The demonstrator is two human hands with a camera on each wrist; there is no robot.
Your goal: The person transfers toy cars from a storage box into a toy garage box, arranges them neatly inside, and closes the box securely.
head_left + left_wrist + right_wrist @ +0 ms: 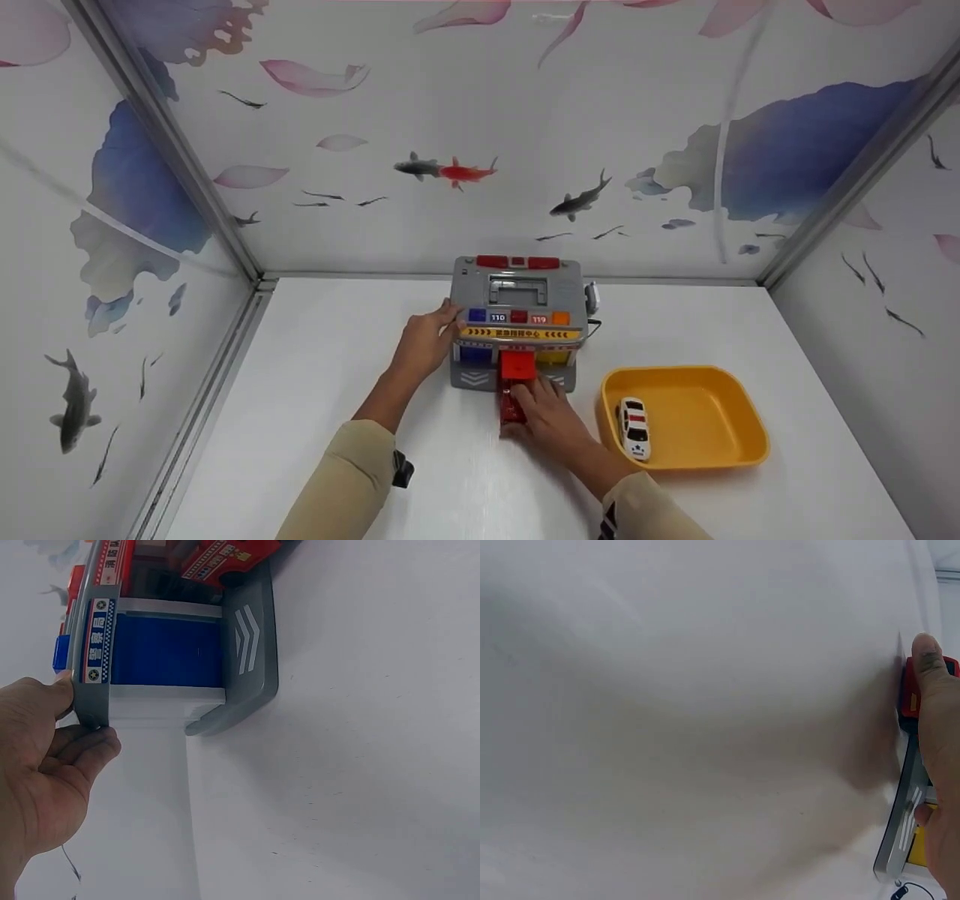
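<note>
In the head view a grey toy garage with coloured roof buttons stands at the back middle of the table. My left hand pinches the left edge of its roof, thumb and fingers on either side in the left wrist view. A blue door lies below that edge. A red toy fire truck sits at the middle bay, below a bright red panel. My right hand holds the truck, its thumb at the near end. In the right wrist view the hand hides most of the truck.
To the right stands a yellow tray with a white toy car along its left side. A small grey part and a cord stick out from the garage's right side. Printed wall panels enclose the white table at the back and sides.
</note>
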